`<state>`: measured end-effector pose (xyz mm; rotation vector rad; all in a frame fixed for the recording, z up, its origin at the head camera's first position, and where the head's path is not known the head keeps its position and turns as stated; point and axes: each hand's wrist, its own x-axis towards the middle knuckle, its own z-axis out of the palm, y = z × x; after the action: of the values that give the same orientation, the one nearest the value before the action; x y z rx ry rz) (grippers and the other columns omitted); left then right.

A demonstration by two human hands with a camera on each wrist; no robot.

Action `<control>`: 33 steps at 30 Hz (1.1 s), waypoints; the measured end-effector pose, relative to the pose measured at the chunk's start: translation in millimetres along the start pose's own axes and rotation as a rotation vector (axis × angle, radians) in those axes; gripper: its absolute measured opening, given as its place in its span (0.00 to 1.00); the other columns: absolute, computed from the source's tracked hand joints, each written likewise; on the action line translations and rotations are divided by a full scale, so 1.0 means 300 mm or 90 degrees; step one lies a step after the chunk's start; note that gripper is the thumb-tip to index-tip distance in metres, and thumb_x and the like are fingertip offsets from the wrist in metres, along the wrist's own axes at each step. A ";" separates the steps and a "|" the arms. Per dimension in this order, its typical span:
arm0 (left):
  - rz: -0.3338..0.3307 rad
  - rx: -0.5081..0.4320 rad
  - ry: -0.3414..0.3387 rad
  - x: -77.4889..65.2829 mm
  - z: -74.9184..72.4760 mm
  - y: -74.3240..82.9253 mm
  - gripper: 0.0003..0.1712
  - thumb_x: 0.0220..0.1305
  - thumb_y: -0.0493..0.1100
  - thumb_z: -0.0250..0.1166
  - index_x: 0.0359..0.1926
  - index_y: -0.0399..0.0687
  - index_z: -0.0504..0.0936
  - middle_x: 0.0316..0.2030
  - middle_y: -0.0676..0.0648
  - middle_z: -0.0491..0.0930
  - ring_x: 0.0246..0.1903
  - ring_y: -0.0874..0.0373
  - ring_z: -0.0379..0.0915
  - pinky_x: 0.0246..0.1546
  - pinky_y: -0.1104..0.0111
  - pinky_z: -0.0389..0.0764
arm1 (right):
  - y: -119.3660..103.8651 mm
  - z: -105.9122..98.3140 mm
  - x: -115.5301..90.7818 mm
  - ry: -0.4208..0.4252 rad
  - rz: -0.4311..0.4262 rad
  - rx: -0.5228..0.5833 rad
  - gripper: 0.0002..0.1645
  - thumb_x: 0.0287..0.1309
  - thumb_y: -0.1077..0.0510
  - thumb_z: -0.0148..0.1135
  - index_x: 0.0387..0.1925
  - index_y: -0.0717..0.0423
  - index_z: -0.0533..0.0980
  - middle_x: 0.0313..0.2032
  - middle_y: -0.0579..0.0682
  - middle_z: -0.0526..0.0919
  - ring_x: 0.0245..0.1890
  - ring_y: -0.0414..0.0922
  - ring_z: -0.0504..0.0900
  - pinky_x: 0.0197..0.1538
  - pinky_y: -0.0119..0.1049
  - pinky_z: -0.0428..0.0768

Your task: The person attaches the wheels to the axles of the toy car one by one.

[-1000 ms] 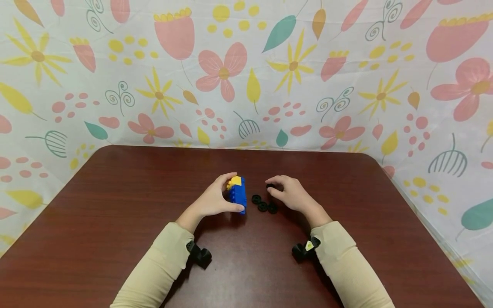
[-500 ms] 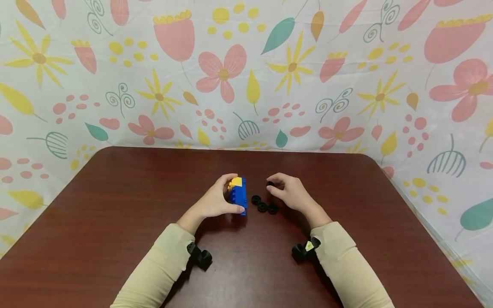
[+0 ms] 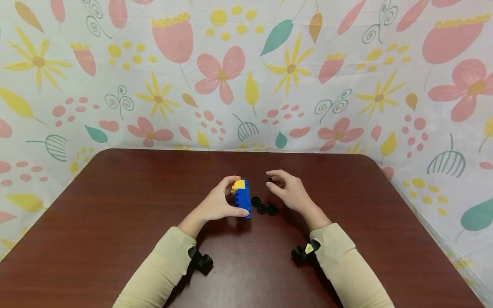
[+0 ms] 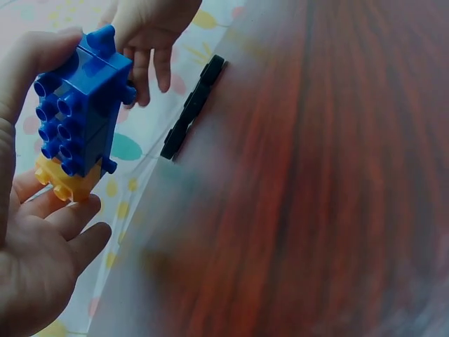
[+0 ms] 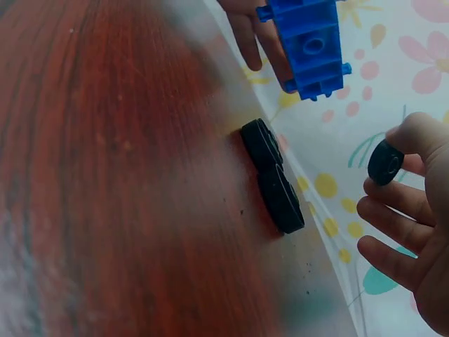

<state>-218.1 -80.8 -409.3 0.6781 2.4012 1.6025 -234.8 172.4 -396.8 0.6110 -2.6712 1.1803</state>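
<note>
Blue-and-yellow plastic brick assembly point(image 3: 243, 199) | long axis near-to-far, underside facing right hand point(image 3: 293, 193) | left hand point(image 3: 214, 204): clamped on its ends | right: pinches black round plastic wheel point(image 5: 385, 163), apart

Seen from the head, a blue toy-brick body point(image 3: 243, 201) with a yellow piece at its twelve o'clock end is held tipped on its side, studs toward nine, ribbed underside toward three, short pegs jutting out. One black wheel point(image 5: 385, 163) is held toward its two o'clock; three more black wheels point(image 3: 262, 208) lie flat, bunched, between its three and four.
</note>
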 end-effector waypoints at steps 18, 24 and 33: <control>-0.008 0.050 0.014 -0.005 0.017 0.009 0.56 0.44 0.57 0.76 0.70 0.51 0.56 0.63 0.47 0.66 0.59 0.51 0.67 0.59 0.54 0.71 | -0.032 0.004 0.001 0.088 -0.061 0.037 0.14 0.59 0.55 0.63 0.46 0.55 0.76 0.44 0.54 0.83 0.42 0.50 0.82 0.46 0.50 0.80; -0.010 0.081 0.040 0.002 0.019 0.015 0.58 0.44 0.57 0.75 0.72 0.49 0.55 0.66 0.48 0.63 0.62 0.50 0.66 0.61 0.53 0.69 | -0.037 0.002 0.006 0.116 -0.073 0.037 0.12 0.56 0.56 0.66 0.41 0.54 0.76 0.45 0.51 0.84 0.38 0.45 0.83 0.42 0.41 0.82; 0.002 0.103 0.039 -0.001 0.023 0.024 0.58 0.45 0.57 0.75 0.72 0.49 0.54 0.67 0.48 0.61 0.62 0.50 0.64 0.61 0.54 0.69 | -0.047 0.021 0.011 0.125 -0.079 0.063 0.11 0.56 0.56 0.66 0.36 0.55 0.74 0.46 0.52 0.84 0.39 0.45 0.83 0.42 0.44 0.82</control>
<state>-213.1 -72.8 -405.5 0.6688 2.5961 1.4615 -231.7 158.4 -390.6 0.6301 -2.3895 1.2737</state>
